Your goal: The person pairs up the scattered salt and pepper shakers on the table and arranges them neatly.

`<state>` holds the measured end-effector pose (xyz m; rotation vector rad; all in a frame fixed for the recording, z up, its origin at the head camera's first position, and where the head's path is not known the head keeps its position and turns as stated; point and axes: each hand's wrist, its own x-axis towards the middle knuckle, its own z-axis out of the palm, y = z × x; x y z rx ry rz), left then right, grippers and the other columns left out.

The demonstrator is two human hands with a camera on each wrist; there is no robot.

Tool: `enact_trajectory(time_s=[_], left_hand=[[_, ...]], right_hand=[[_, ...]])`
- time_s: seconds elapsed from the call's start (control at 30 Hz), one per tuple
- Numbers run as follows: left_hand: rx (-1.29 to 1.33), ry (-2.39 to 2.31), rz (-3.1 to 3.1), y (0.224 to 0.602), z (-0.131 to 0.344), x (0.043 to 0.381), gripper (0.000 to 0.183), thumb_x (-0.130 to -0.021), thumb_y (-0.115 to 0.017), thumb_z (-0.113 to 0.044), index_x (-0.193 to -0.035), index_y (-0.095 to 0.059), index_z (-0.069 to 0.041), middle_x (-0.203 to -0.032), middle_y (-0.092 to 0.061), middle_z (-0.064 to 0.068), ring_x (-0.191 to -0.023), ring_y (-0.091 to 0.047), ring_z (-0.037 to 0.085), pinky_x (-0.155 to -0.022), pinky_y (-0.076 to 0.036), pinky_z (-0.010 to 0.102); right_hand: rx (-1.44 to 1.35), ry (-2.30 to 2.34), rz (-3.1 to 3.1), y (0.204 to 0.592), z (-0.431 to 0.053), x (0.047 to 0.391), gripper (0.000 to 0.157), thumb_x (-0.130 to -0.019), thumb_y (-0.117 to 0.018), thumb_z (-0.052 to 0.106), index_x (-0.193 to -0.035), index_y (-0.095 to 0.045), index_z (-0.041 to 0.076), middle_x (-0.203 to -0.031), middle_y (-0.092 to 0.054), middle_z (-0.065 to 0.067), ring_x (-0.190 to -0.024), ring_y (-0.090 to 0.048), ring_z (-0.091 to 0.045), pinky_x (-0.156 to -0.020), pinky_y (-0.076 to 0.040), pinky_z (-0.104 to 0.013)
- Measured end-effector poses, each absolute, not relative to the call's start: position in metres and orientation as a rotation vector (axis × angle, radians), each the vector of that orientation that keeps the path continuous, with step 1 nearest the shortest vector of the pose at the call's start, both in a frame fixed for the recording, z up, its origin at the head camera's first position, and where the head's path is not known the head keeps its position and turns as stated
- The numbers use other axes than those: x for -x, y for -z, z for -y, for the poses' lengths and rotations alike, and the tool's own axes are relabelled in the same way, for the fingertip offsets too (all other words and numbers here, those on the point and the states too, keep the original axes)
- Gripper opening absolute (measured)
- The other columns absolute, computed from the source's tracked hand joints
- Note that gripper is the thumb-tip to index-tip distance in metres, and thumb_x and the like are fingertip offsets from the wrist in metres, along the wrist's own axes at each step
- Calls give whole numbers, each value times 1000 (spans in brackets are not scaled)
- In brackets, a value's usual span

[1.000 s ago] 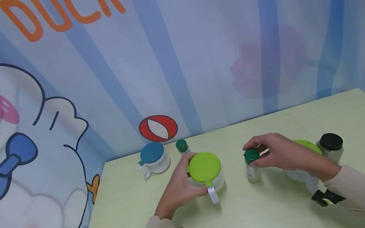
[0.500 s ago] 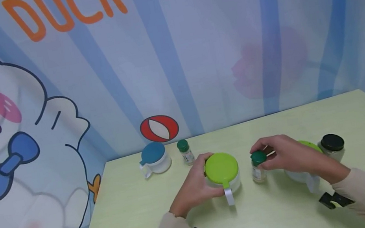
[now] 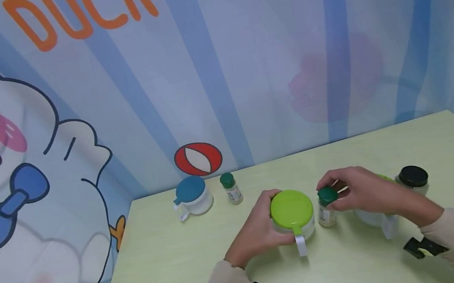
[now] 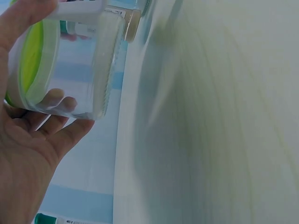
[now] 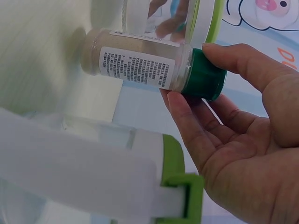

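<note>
My left hand (image 3: 261, 230) grips a clear jar with a lime-green lid and white handle (image 3: 291, 208) from its left side. In the left wrist view the fingers curl round the glass (image 4: 77, 79), whose base looks slightly above the table. Close to its right, my right hand (image 3: 366, 193) pinches the dark-green cap of a small spice bottle (image 3: 327, 215) between thumb and fingers. The right wrist view shows beige powder and a printed white label on this bottle (image 5: 135, 60). It stands nearly upright; whether its base touches the table I cannot tell.
Under the right forearm, a second lime-lidded jar (image 3: 368, 218) is partly hidden, with a black-lidded jar (image 3: 413, 177) beside it. At the back left are a blue-lidded jar (image 3: 193, 197) and another green-capped spice bottle (image 3: 232, 192). A printed cloth backdrop (image 3: 258, 57) stands behind the table (image 3: 162, 265).
The left hand has carried the lime-lidded jar rightward, uncovering the rear spice bottle. My right hand has shifted a little right with its spice bottle, and the gap between the two has narrowed.
</note>
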<state>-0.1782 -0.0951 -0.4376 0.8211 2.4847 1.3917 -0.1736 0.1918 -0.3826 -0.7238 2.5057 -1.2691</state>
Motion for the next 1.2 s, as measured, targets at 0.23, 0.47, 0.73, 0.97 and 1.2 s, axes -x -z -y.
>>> enact_trajectory(time_s=[0.23,0.47,0.73,0.97,1.2], left_hand=[[-840,-1386,-2464,438,87,177,92,-72,-89,-13,-146,-36,-18,-137,-49,-6,-121,-52,9,-111,-43,35],[-865,-1384,-2454,441,81,177,91,-72,-88,-11,-146,-36,-17,-137,-49,-5,-121,-52,9,-111,-43,33],[-873,-1355,-2459,444,76,177,91,-72,-89,-13,-146,-36,-19,-136,-49,-7,-120,-52,7,-110,-43,32],[-875,-1346,-2456,447,73,177,92,-71,-89,-14,-146,-36,-20,-136,-48,-8,-120,-51,6,-110,-43,32],[-867,-1328,-2461,449,72,177,92,-71,-89,-15,-145,-36,-20,-136,-48,-7,-119,-51,6,-110,-43,30]], right_hand=[[752,1278,-2517,388,-201,177,35,-88,-76,11,-120,-65,2,-112,-68,-6,-107,-67,-27,-80,-59,-25],[749,1290,-2495,389,-202,178,34,-88,-77,13,-118,-65,3,-111,-67,-7,-105,-67,-26,-82,-59,-26],[733,1273,-2470,390,-203,178,33,-88,-77,11,-118,-65,3,-112,-67,-7,-106,-68,-26,-82,-59,-26],[748,1270,-2436,389,-204,177,31,-89,-76,12,-117,-65,5,-114,-66,-9,-107,-68,-28,-81,-60,-27],[730,1230,-2438,388,-202,179,30,-88,-75,10,-116,-65,5,-113,-67,-7,-107,-69,-28,-80,-59,-27]])
